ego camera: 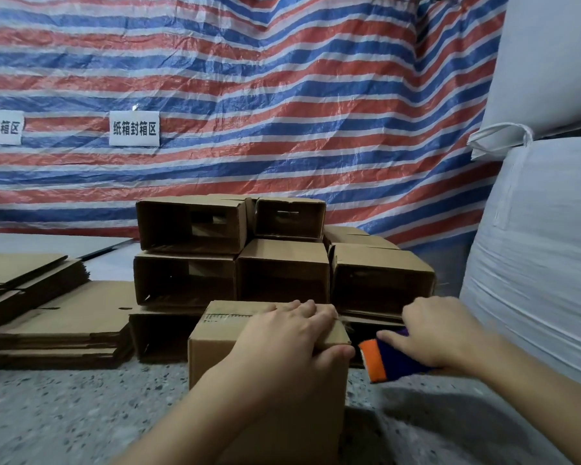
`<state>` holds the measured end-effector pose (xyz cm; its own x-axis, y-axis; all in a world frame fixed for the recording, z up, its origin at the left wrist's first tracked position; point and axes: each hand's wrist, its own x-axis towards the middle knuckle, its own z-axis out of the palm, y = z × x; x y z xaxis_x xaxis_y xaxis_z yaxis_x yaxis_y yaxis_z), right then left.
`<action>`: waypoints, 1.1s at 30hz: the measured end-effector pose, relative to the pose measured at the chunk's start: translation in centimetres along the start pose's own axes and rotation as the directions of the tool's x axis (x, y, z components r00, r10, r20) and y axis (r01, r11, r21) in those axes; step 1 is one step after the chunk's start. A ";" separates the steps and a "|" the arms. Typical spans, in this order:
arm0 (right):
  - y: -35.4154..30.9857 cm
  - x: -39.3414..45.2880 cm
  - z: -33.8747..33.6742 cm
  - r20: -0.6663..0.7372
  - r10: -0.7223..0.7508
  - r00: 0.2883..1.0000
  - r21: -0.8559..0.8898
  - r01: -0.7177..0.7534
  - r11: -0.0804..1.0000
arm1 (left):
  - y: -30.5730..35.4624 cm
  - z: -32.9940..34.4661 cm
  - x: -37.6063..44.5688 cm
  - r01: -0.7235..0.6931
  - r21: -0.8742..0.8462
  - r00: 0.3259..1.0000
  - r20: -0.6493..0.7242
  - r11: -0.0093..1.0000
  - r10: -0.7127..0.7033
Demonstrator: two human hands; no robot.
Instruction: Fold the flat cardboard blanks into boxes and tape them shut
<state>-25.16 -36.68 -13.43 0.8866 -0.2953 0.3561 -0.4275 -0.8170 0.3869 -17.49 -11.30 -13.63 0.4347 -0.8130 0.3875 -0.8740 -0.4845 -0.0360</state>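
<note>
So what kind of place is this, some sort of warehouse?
Most likely a packing corner of a warehouse or workshop. A sign on the striped tarp reads as a carton-sealing area, folded boxes are stacked by a pile of flat blanks, and big white sacks stand to the right.

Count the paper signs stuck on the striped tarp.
2. One full sign is left of center on the tarp; another sign is cut off by the picture's left edge. More may lie outside the view.
</note>
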 end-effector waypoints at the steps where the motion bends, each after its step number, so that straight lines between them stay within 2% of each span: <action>1: -0.8 -0.6 1.1 -0.069 0.053 0.996 0.062 -0.048 0.997 | 0.0 0.0 0.0 0.001 0.001 1.000 0.002 1.000 -0.001; 4: -3.3 -2.6 3.4 -0.096 0.182 0.979 0.231 -0.156 0.960 | -0.1 -0.2 0.0 0.001 -0.002 1.000 0.015 1.000 -0.001; 6: -4.8 -3.5 3.9 -0.077 0.218 0.973 0.256 -0.192 0.947 | -0.1 -0.2 0.0 -0.001 0.000 1.000 0.026 1.000 0.001; 12: -7.3 -5.3 3.4 0.151 0.271 0.951 0.403 -0.310 0.861 | -0.1 -0.2 0.0 0.005 0.011 0.999 0.034 1.000 -0.005; 14: -6.8 -5.0 2.0 0.166 0.261 0.951 0.367 -0.305 0.879 | 0.0 -0.2 0.0 0.007 0.011 1.000 0.030 1.000 -0.007; 15: -6.5 -4.6 1.3 0.148 0.268 0.952 0.414 -0.306 0.857 | 0.0 -0.2 0.0 0.006 0.013 1.000 0.028 1.000 -0.007; 16: -6.2 -4.0 0.4 0.126 0.284 0.951 0.526 -0.307 0.793 | 0.0 -0.2 0.0 0.006 0.016 1.000 0.028 1.000 -0.007; 17: -6.0 -3.3 -0.7 0.110 0.295 0.949 0.674 -0.290 0.680 | 0.0 -0.2 0.0 0.007 0.020 1.000 0.027 1.000 -0.008; 19: -5.8 -1.3 -2.9 0.108 0.297 0.949 0.901 -0.220 0.375 | 0.1 -0.2 -0.1 0.010 0.025 1.000 0.022 1.000 -0.011; 20: -5.9 -0.2 -3.9 0.119 0.291 0.949 0.946 -0.197 0.258 | 0.1 -0.2 -0.1 0.010 0.028 1.000 0.022 1.000 -0.010; 23: -7.6 2.4 -5.3 0.162 0.249 0.955 0.979 -0.187 0.081 | 0.1 -0.3 0.1 0.009 0.053 1.000 0.024 0.999 -0.010; 26: -10.5 2.5 -4.1 0.320 0.229 0.919 0.947 -0.312 -0.073 | 0.0 -0.2 0.1 0.003 0.071 1.000 0.008 0.998 -0.003; 28: -11.6 1.5 -2.8 0.428 0.183 0.885 0.876 -0.357 -0.323 | 0.1 0.0 0.0 -0.003 0.062 1.000 -0.008 0.998 0.004; 29: -11.9 1.1 -2.5 0.442 0.180 0.879 0.846 -0.342 -0.410 | 0.2 0.0 -0.1 0.000 0.048 1.000 -0.024 0.999 0.001; 31: -12.2 0.8 -2.2 0.436 0.205 0.876 0.827 -0.300 -0.474 | 0.4 0.1 -0.2 0.003 0.032 0.999 -0.050 0.999 -0.002; 33: -12.6 0.7 -2.1 0.438 0.212 0.874 0.821 -0.292 -0.491 | 0.3 0.2 -0.3 0.006 0.029 0.998 -0.068 1.000 -0.004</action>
<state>-19.57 -25.51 -16.28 0.7611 -0.6483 0.0207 0.0962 0.0812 -0.9921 -17.82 -11.31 -13.95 0.4226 -0.7870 0.4494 -0.8645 -0.4989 -0.0607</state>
